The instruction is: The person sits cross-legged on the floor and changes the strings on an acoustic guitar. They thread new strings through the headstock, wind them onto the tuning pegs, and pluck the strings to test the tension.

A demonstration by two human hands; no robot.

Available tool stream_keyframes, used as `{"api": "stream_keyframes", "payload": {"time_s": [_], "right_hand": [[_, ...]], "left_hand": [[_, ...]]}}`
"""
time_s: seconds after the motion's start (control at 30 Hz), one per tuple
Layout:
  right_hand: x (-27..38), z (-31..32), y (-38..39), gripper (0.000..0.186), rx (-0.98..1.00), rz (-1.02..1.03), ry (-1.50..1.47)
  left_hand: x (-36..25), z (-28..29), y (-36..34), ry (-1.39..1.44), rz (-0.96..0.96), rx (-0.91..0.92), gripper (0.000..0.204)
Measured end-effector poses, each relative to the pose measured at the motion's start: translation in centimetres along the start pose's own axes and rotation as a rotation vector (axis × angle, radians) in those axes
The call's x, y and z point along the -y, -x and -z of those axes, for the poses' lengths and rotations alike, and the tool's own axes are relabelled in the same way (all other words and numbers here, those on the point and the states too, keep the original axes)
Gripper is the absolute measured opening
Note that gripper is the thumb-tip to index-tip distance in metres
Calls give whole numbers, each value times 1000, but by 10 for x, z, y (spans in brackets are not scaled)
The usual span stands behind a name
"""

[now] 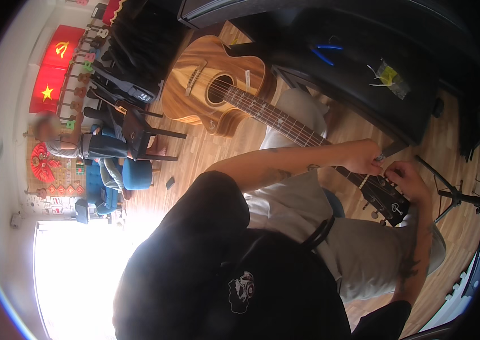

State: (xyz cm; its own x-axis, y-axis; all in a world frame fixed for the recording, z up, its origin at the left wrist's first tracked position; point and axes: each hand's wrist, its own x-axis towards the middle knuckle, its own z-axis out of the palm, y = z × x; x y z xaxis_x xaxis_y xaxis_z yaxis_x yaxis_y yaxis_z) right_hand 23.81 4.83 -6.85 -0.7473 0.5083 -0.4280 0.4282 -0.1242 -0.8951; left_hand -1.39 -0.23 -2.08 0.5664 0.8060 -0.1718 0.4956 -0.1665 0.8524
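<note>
A wooden acoustic guitar (pixel 217 85) lies across my legs, its body toward the upper left and its dark headstock (pixel 387 204) toward the right. My left hand (pixel 360 157) is closed above the nut end of the neck (pixel 302 133), around something small and shiny that I cannot make out. Close beside it, my right hand (pixel 408 179) is pinched over the headstock's edge near the tuning pegs. Whatever lies between its fingertips is too small to tell. Several strings run along the neck.
A black table (pixel 364 34) beyond the guitar bears blue strips (pixel 326 54) and a clear-and-yellow packet (pixel 391 79). A black stand (pixel 452 195) rises at right. At left, a person (pixel 87 141) sits near a dark stool (pixel 138 133) and a blue ottoman (pixel 137 171). Guitars hang on the wall.
</note>
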Motion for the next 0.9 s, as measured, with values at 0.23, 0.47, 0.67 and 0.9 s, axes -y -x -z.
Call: {"api": "stream_keyframes", "payload": {"time_s": [0.23, 0.47, 0.67, 0.9], "right_hand": [[-8, -5, -2, 8, 23, 193, -187], [6, 7, -2, 14, 70, 87, 33], [-7, 10, 5, 14, 106, 205, -79], [-13, 11, -2, 13, 144, 249, -74]], "left_hand": [[-2, -1, -3, -110, 17, -10, 38], [3, -1, -3, -34, 156, 45, 49], [-18, -3, -6, 13, 187, 42, 50], [-10, -4, -2, 4, 218, 42, 54]]}}
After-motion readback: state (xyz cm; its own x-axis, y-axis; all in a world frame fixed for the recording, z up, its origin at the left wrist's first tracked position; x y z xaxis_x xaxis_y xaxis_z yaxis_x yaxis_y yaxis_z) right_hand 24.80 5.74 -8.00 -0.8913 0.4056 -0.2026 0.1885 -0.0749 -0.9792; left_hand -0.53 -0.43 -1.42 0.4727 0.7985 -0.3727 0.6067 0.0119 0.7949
